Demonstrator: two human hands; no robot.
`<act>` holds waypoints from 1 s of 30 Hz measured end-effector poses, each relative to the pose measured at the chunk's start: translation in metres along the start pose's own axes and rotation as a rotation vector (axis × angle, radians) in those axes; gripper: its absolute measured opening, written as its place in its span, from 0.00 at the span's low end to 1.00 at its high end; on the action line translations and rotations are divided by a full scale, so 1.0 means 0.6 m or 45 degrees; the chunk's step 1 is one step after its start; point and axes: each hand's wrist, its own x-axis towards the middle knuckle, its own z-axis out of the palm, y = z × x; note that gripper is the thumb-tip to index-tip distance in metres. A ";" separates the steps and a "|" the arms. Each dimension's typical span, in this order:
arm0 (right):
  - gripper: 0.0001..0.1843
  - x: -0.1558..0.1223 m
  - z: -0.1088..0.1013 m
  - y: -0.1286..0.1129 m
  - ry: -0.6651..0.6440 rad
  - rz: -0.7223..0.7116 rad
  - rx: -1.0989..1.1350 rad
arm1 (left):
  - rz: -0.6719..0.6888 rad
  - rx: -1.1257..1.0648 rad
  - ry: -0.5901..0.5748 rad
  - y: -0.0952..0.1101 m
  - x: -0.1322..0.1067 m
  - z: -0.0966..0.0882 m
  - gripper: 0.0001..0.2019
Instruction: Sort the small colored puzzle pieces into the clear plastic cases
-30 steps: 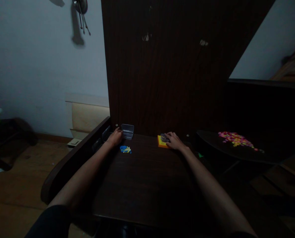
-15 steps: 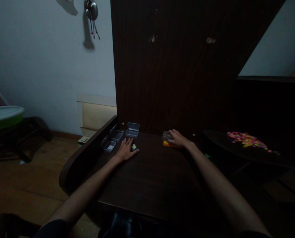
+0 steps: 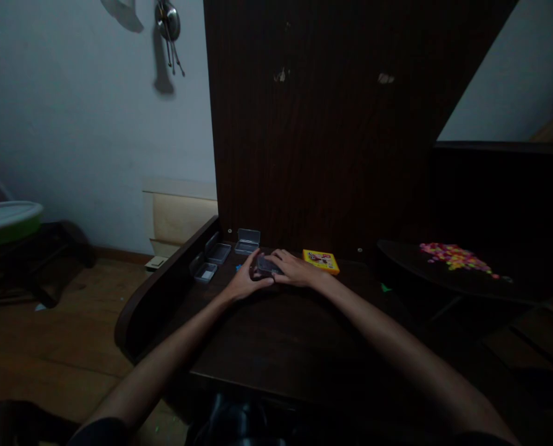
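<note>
My left hand (image 3: pixel 247 282) curves around the left side of a small clear plastic box (image 3: pixel 267 265), thumb in front and fingers behind. From the right, my right hand (image 3: pixel 295 269) grips the same box with its fingers over the top and side. The box looks dark and its contents cannot be made out. Just left of my left hand shows a bit of something small and blue (image 3: pixel 238 268), mostly hidden. A flat yellow box with a printed picture (image 3: pixel 321 261) lies on the dark wooden tabletop (image 3: pixel 276 334), beyond my right wrist.
Three clear cases with raised lids stand at the back left: one front (image 3: pixel 205 272), one middle (image 3: pixel 219 253), one rear (image 3: pixel 247 246). A raised wooden edge (image 3: pixel 165 279) borders the left. Many colourful small pieces (image 3: pixel 457 257) lie on a dark surface at right.
My right hand has carried the clear box leftward off the yellow box, whose printed top now shows. My left hand has shifted from the small blue and yellow thing to the clear box.
</note>
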 end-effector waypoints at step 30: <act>0.21 0.137 0.058 -0.067 -0.085 -0.216 -0.448 | -0.274 -0.193 0.445 -0.044 -0.010 -0.093 0.39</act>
